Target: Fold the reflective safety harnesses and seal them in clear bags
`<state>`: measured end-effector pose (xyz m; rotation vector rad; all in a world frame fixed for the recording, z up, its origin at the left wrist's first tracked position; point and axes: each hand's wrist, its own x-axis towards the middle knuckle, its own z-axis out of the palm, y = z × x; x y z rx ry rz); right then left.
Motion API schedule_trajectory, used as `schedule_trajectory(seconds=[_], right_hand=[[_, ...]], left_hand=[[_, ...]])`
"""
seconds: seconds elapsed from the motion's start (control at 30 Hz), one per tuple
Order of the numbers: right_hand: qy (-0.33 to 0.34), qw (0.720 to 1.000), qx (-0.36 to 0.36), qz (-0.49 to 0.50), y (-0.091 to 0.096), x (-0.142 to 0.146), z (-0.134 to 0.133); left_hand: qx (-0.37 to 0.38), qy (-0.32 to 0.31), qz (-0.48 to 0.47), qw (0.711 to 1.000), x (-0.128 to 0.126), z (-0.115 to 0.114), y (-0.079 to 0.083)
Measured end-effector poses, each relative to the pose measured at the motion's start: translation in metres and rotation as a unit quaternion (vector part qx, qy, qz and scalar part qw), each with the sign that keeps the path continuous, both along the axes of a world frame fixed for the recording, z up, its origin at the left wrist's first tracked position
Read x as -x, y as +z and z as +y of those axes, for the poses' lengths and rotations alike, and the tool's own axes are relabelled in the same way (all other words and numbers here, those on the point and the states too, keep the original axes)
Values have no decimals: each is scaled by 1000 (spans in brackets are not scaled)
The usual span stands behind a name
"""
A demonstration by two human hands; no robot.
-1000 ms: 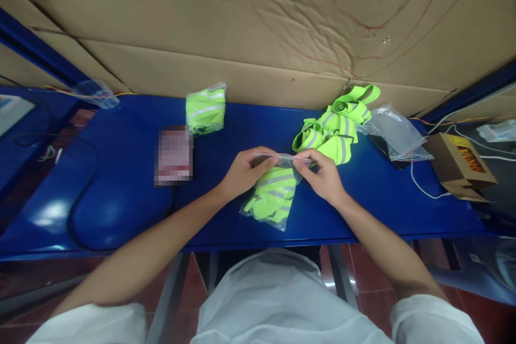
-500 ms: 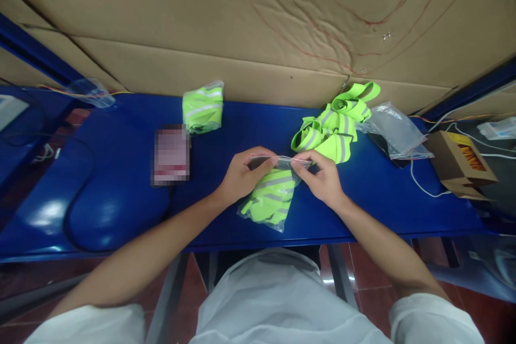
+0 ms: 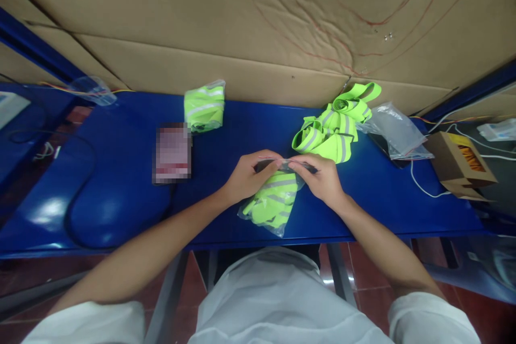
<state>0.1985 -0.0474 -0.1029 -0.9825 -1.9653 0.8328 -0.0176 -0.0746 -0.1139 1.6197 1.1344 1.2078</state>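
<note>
Both my hands pinch the top edge of a clear zip bag (image 3: 273, 205) that holds a folded neon-yellow reflective vest, in the middle of the blue table (image 3: 121, 183). My left hand (image 3: 249, 176) grips the left end of the bag's mouth with thumb and fingers pressed together. My right hand (image 3: 321, 178) grips the right end the same way. The bag hangs tilted toward me, its lower end near the table's front edge.
A second bagged vest (image 3: 204, 107) lies at the back left. A loose pile of neon vests (image 3: 336, 124) and empty clear bags (image 3: 395, 131) sit at the back right. A blurred flat object (image 3: 172, 152) lies left of my hands. A cardboard box (image 3: 459, 165) and cables are far right.
My two hands have closed in toward each other along the bag's mouth, and the opening now looks pressed flat. The bag has shifted very little.
</note>
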Motion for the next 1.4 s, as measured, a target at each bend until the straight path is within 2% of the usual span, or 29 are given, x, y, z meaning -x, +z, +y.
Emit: schedule_trajectory(seconds=[0.17,0.27,0.37,0.43,0.5,0.57,0.63,0.77,0.87,0.93,1.0,1.07,1.17,1.27,1.33,1.4], right_hand=[[7,993,-96,-73,4,0,-2],[13,990,-110,-88,6,1,-4],[14,996,-64,-57,6,-2,-1],[34,998,-22,-42,7,-8,5],[93,994,37,-53,11,-17,14],[161,979,97,-80,15,-26,22],[187,970,119,-100,18,-32,27],[162,977,98,-95,16,-34,31],[184,971,137,-70,14,-37,33],[196,965,164,-55,13,-41,36],[172,971,162,-36,11,-41,38],[120,982,148,-12,7,-38,38],[36,989,136,38,-1,-27,35],[-31,986,131,99,-5,-17,29],[-53,980,139,130,-4,-14,26],[-60,977,144,147,-2,-14,25]], left_hand=[[8,11,-7,1000,-4,-3,0],[10,8,-7,1000,-5,-3,2],[43,-21,-22,999,3,1,7],[72,-78,-17,994,16,8,10],[99,-168,23,981,30,16,12],[121,-229,76,963,42,23,13],[140,-237,92,957,48,27,13],[163,-229,57,958,52,28,13],[197,-279,60,938,57,29,15],[202,-289,57,934,60,29,14],[188,-248,39,950,58,30,12],[183,-177,1,967,54,30,9],[214,-92,-79,969,48,28,7],[251,-96,-104,958,46,26,8],[268,-120,-80,953,45,24,9],[265,-115,-69,955,44,24,10]])
